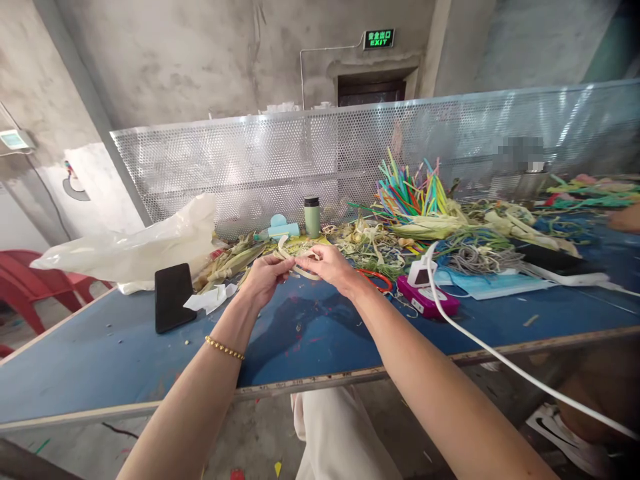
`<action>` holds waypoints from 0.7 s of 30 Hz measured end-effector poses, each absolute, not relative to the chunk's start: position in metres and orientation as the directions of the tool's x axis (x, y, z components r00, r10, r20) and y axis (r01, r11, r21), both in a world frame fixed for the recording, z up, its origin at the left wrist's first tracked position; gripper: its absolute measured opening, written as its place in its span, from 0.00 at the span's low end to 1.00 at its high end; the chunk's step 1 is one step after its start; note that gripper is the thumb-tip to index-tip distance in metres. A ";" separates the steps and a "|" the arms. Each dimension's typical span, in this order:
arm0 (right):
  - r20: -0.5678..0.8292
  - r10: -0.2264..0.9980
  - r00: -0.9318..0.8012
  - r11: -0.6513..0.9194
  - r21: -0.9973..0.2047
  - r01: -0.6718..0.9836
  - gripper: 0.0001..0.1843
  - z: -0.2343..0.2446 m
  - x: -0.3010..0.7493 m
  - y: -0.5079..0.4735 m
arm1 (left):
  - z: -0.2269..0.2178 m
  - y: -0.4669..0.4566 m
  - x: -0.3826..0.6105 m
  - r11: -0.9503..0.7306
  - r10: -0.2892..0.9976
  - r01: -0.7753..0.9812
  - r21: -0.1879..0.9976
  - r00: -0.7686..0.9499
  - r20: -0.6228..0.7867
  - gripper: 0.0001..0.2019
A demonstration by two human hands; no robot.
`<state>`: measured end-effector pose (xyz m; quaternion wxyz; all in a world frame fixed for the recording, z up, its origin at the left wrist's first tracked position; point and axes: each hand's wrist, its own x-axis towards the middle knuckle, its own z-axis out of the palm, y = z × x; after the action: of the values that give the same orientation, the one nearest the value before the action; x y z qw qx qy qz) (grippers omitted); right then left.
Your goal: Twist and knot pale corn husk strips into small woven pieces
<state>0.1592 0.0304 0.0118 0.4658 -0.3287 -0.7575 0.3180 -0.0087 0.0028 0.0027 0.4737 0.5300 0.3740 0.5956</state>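
Observation:
Both hands are raised over the blue table (310,347), fingertips close together. My left hand (267,277) is closed in a pinch on a pale, cream-coloured strip (284,248) that looks like corn husk; one end curls up above the fingers. The same strip runs between the thumbs to my right hand (327,265), which pinches it too. Behind the hands lie dried corn husks and scraps (370,240). A green cup with a black lid (312,219) stands upright just beyond them.
A black phone (173,298) and crumpled white paper (213,299) lie left, before a plastic bag (145,243). Rightward are a purple power strip (427,298) with a white cable, grey cord (480,259) and colourful stems (413,190). A perforated metal screen (240,167) stands behind.

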 end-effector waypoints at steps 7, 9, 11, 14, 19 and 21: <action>0.586 0.758 -0.287 0.650 -0.714 0.260 0.15 0.012 0.156 0.031 | 0.003 0.003 -0.009 -0.205 0.977 -0.186 0.961 0.025 0.213 0.17; 0.588 0.757 -0.284 0.651 -0.713 0.259 0.13 0.013 0.156 0.030 | 0.003 0.002 -0.008 -0.192 0.979 -0.191 0.963 0.027 0.200 0.16; 0.589 0.759 -0.278 0.649 -0.717 0.254 0.12 0.014 0.156 0.029 | 0.004 0.001 -0.008 -0.185 0.981 -0.197 0.963 0.029 0.194 0.16; 0.605 0.753 -0.257 0.657 -0.710 0.254 0.11 0.015 0.156 0.028 | 0.005 0.000 -0.007 -0.180 0.981 -0.209 0.961 0.037 0.192 0.15; 0.621 0.750 -0.226 0.661 -0.702 0.265 0.11 0.017 0.156 0.028 | 0.007 -0.001 -0.006 -0.186 0.979 -0.220 0.958 0.044 0.200 0.14; 0.613 0.760 -0.216 0.650 -0.714 0.262 0.11 0.017 0.156 0.027 | 0.007 -0.002 -0.006 -0.187 0.977 -0.227 0.956 0.056 0.204 0.14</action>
<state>0.1557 0.0271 0.0172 0.5232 -0.3440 -0.7424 0.2382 -0.0062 -0.0020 0.0074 0.5198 0.5076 0.3693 0.5794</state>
